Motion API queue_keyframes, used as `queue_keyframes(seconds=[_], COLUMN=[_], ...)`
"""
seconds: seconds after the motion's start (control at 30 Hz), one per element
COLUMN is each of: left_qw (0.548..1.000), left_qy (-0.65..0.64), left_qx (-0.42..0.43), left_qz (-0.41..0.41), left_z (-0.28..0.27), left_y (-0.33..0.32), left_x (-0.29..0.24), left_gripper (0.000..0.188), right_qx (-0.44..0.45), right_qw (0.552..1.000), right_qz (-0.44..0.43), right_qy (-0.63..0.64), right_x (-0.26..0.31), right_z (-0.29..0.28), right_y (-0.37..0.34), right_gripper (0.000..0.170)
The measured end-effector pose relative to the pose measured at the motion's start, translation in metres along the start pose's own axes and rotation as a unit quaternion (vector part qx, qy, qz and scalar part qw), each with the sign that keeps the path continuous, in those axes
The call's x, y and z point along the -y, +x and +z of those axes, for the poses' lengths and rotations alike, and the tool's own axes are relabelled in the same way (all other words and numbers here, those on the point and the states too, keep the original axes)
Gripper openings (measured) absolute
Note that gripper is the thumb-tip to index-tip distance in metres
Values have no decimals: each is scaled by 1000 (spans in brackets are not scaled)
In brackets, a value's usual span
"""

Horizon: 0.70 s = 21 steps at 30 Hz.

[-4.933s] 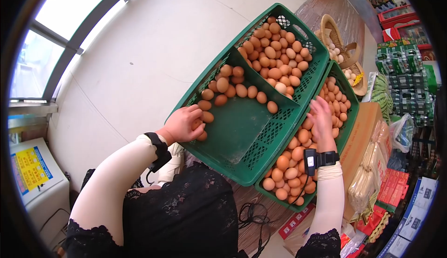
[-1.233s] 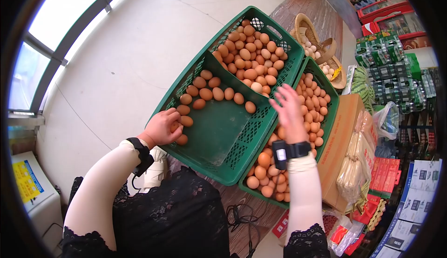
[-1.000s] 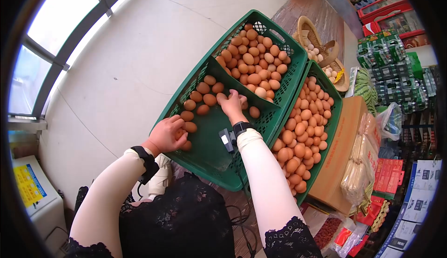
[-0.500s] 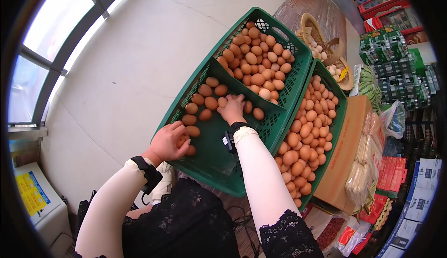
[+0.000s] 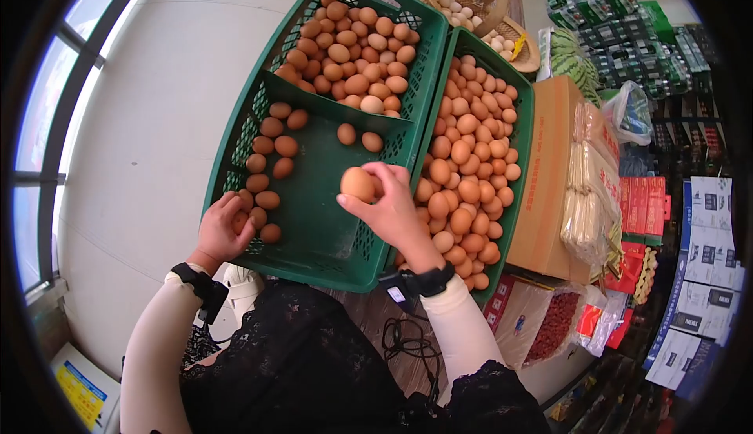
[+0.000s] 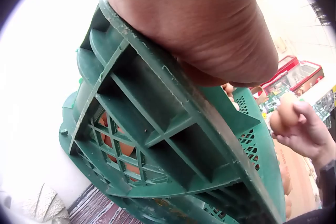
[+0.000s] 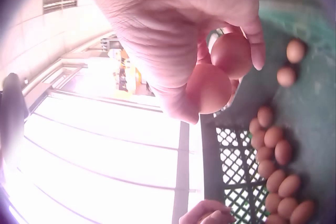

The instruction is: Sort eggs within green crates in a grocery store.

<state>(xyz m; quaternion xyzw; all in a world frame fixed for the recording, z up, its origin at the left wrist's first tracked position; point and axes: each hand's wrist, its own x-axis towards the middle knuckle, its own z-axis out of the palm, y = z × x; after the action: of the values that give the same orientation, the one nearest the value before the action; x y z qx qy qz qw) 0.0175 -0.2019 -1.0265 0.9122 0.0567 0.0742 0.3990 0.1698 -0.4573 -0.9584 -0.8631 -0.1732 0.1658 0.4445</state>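
My right hand [image 5: 392, 207] holds two brown eggs [image 7: 209, 88] between thumb and fingers, raised over the near right part of a green crate [image 5: 376, 265]. Only the front egg [image 5: 358, 185] shows fully in the head view. At the crate's left rim, my left hand [image 5: 223, 230] curls its fingers round a brown egg [image 5: 240, 221]; in the left wrist view the palm hides it. More eggs [image 5: 286, 146] line the crate's left wall beside that hand. Two eggs [image 5: 347, 134] lie close to the divider [image 5: 337, 105], beyond which many eggs [image 5: 357, 58] are heaped.
A second green crate [image 5: 527, 152], full of brown eggs, stands against the right side. Right of it are a cardboard box [image 5: 545, 175] and bagged goods [image 5: 584, 199]. Wicker baskets [image 5: 492, 10] with pale eggs sit behind. A black cable [image 5: 412, 348] lies below the crates.
The right hand went from above the second crate into the divided one, took eggs by the divider, and has lifted them toward the body. The left hand stays at the rim; the head view has shifted.
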Motion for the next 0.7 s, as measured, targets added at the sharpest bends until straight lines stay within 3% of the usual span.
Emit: queue_keyframes(seconds=[0.07, 0.1, 0.2, 0.27, 0.43, 0.6, 0.67, 0.7], left_qw=[1000, 1000, 1000, 1000, 999, 998, 997, 997], left_qy=[16, 14, 20, 24, 34, 47, 51, 46], left_qx=[-1, 0, 1, 3, 2, 15, 36, 43], left_qz=[-4, -4, 2, 8, 10, 28, 36, 38], left_z=[1, 1, 1, 1, 3, 2, 0, -1], left_y=[1, 1, 2, 3, 1, 0, -2, -2], left_x=[1, 1, -2, -5, -4, -4, -7, -8], left_gripper=[16, 16, 15, 15, 15, 15, 16, 15], right_qx=[-79, -123, -255, -240, -182, -186, -201, -217], right_qw=[994, 986, 934, 922, 927, 928, 943, 946], right_qz=[27, 99, 154, 187, 219, 223, 219, 222], right_qy=[-67, -54, -199, -241, -246, -231, -151, -97], right_x=[-13, -19, -87, -117, -125, -141, -152, -163], right_z=[-48, -72, -137, -162, -169, -175, -181, -190], right_y=[-27, -37, -55, -62, -56, -56, -54, -49], right_gripper=[52, 54, 57, 57, 62, 67, 60, 46])
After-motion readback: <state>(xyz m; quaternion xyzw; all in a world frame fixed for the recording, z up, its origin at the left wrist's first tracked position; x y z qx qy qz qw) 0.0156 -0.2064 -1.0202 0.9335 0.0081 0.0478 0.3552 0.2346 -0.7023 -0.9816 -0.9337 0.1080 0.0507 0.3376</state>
